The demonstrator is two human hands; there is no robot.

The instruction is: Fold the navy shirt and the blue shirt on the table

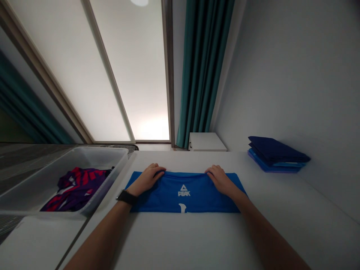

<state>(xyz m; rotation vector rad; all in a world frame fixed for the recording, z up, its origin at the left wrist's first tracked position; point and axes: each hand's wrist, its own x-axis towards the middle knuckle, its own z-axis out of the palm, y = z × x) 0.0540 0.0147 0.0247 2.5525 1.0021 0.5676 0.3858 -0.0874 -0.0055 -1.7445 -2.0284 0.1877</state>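
A blue garment (pixel 184 193) with a white PEAK logo lies folded into a wide strip on the white table (pixel 197 240). My left hand (pixel 147 179) rests on its far left part, fingers curled over the far edge. My right hand (pixel 219 179) rests on its far right part in the same way, fingers bent at the far edge. A dark watch (pixel 126 197) sits on my left wrist. Whether the fingers pinch the cloth or only press on it does not show.
A clear plastic bin (pixel 112 159) at the left holds a red, purple and white garment (pixel 75 187). A stack of folded blue garments (pixel 275 154) sits at the far right by the wall. A small white cabinet (pixel 206 141) and teal curtain (pixel 204 71) stand beyond the table.
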